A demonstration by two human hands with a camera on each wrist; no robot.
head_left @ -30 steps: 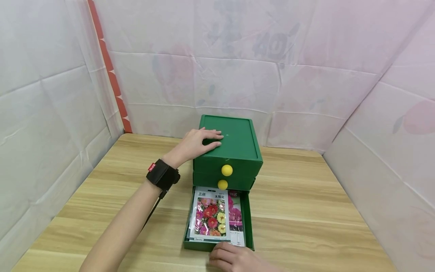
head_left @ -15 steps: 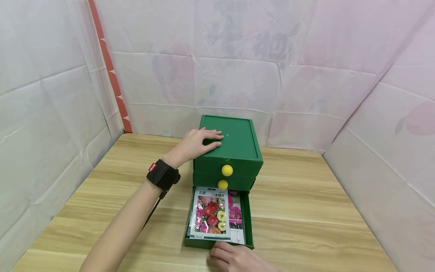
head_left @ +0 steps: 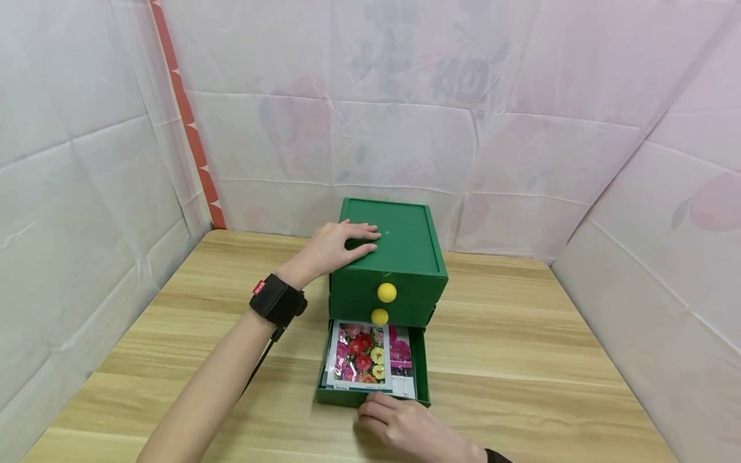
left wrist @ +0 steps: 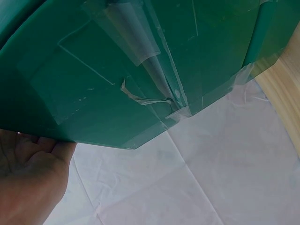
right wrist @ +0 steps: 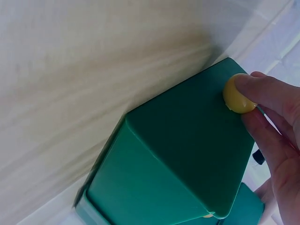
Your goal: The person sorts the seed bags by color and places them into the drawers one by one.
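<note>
As the right wrist view has it, right fingers (right wrist: pixel 267 91): curled onto the yellow drawer knob (right wrist: pixel 237 98), one tip on top and one under it, so we call it a pinch.
Right hand (head_left: pixel 405 427): at the front of the bottom drawer (head_left: pixel 425 370), near the table's front edge; from the head view it hides that knob.
Left fingers (head_left: pixel 361 236): straight and flat on the lid of the green drawer box (head_left: pixel 408 257), holding nothing.
Left hand (left wrist: pixel 28 176): palm against the box edge, wrist strap (head_left: pixel 276 300) behind it.
Drawer position: partly out of the box bottom, sitting on the wooden table (head_left: pixel 521 360).
Step, our read: moving the drawer by its knob while the box is braced.
Doing it well: we'd keep the travel straight in line with the box, keep the left palm pressing down so the box doesn't skid, and keep the packets flat so no edge catches the box front.
Bottom drawer contents: a flower seed packet (head_left: pixel 360 357) on top, and a pink packet (head_left: pixel 402 360) partly under it on its right side.
Upper two drawers: closed, yellow knobs (head_left: pixel 386 292) showing; contents hidden.
Surround: white sheeting (head_left: pixel 87 193) walls the table in.
</note>
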